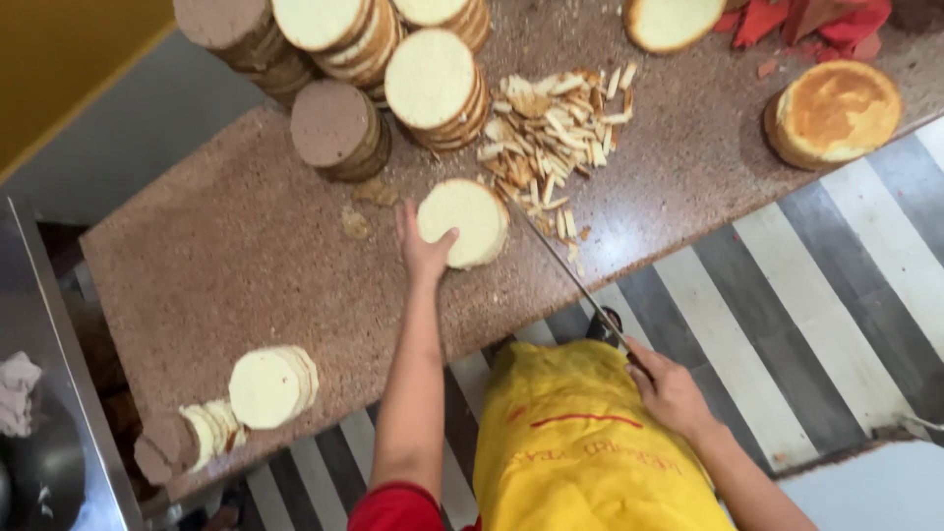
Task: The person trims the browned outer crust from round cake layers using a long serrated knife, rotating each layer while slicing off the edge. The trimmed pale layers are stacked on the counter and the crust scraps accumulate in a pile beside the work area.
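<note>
Left hand (425, 246) flat, fingers spread, pinning round sponge cake (464, 222) to desk (246, 265); right hand (669, 391) seemingly grips long knife (565, 270) for trimming.

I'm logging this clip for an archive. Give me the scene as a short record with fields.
left hand: flat on round pale cake layer
right hand: grips long knife, blade beside the layer
surface: speckled brown counter
trimmings: heap behind the layer
stacks: cake rounds at the far edge
clothing: yellow apron

Speckled stone counter (246, 256) (matt); glossy metal knife (560, 261).
</note>
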